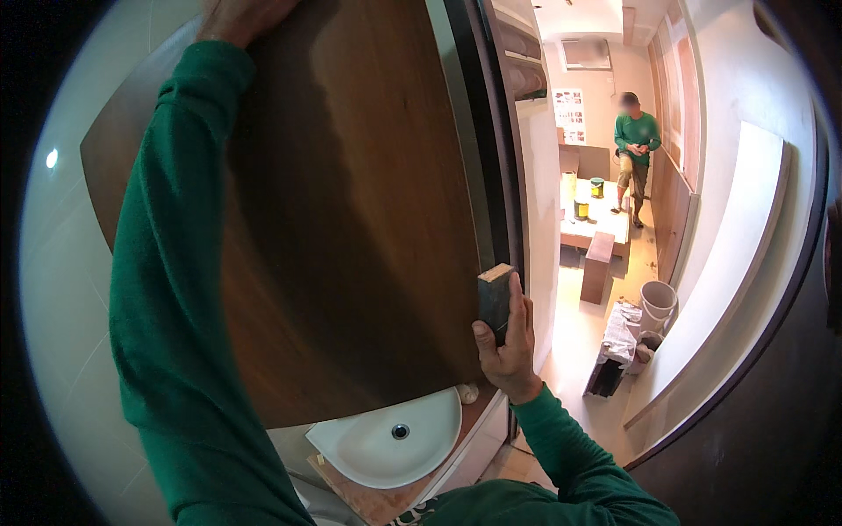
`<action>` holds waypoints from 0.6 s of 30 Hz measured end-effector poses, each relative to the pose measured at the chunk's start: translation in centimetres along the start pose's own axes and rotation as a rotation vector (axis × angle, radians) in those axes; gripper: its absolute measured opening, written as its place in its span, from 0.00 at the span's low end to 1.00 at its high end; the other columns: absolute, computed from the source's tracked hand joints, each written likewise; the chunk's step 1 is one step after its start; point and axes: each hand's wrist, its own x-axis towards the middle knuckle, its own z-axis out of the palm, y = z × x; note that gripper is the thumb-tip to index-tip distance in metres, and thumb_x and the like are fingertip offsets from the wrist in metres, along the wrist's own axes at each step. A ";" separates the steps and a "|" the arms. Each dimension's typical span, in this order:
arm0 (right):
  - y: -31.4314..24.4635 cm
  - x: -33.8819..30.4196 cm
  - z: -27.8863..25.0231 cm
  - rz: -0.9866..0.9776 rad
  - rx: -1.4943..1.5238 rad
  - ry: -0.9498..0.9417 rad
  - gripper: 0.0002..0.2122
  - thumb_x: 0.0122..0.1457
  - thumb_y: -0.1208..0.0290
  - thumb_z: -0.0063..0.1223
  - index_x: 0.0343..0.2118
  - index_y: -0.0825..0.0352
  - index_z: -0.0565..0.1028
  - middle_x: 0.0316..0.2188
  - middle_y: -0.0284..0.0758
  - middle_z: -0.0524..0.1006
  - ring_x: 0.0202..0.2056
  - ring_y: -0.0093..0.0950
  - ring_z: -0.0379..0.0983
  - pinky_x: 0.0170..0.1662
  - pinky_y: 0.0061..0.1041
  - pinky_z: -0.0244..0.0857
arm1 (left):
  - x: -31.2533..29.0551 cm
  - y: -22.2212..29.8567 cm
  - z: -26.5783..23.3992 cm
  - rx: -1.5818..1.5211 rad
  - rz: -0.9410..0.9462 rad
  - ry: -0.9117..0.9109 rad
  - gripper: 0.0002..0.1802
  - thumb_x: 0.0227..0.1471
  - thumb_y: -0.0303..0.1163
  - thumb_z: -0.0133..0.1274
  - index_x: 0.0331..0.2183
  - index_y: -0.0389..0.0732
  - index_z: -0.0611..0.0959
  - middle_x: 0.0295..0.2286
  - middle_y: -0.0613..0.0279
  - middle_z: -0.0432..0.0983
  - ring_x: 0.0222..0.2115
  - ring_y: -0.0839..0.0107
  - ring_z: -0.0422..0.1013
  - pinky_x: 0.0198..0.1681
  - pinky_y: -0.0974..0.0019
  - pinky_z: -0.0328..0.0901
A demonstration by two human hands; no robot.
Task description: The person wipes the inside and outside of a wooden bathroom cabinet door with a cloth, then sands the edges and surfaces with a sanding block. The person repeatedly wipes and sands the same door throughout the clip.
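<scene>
A large dark brown wooden panel [351, 202] stands upright against the wall in front of me, above a white wash basin [386, 443]. My left hand [237, 16] reaches up to the panel's top edge, its fingers partly cut off by the picture's rim; my green sleeve runs down the panel's left side. My right hand [507, 346] grips a small wooden block [495, 296] held against the panel's lower right edge.
A dark door frame [495, 149] borders the panel on the right. Beyond it a corridor holds a low white table [605, 219] with paint cans, a brown stool [598, 263], a white bucket [658, 302] and a person in a green shirt [636, 145].
</scene>
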 end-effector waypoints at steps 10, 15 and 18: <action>0.1 5.2 0.8 -0.219 -0.024 0.164 0.31 0.59 0.70 0.61 0.65 0.70 0.64 0.48 0.51 0.70 0.46 0.41 0.73 0.44 0.35 0.76 | 1.4 -1.1 1.2 0.044 -0.011 -0.098 0.34 0.60 0.65 0.44 0.40 0.43 0.86 0.35 0.50 0.82 0.35 0.54 0.79 0.46 0.52 0.69; -1.8 12.9 0.7 -0.346 0.006 0.211 0.31 0.59 0.71 0.60 0.65 0.66 0.65 0.45 0.49 0.70 0.44 0.38 0.74 0.41 0.33 0.77 | 1.6 -1.8 2.2 0.039 -0.016 -0.028 0.42 0.54 0.75 0.41 0.46 0.49 0.87 0.36 0.53 0.84 0.37 0.56 0.81 0.46 0.52 0.72; -3.2 19.1 0.9 -0.423 0.046 0.232 0.30 0.60 0.71 0.59 0.65 0.68 0.65 0.41 0.48 0.72 0.40 0.36 0.74 0.39 0.32 0.75 | 1.1 -2.2 3.3 0.058 -0.047 0.021 0.47 0.51 0.79 0.38 0.44 0.49 0.88 0.31 0.53 0.85 0.34 0.54 0.81 0.43 0.50 0.73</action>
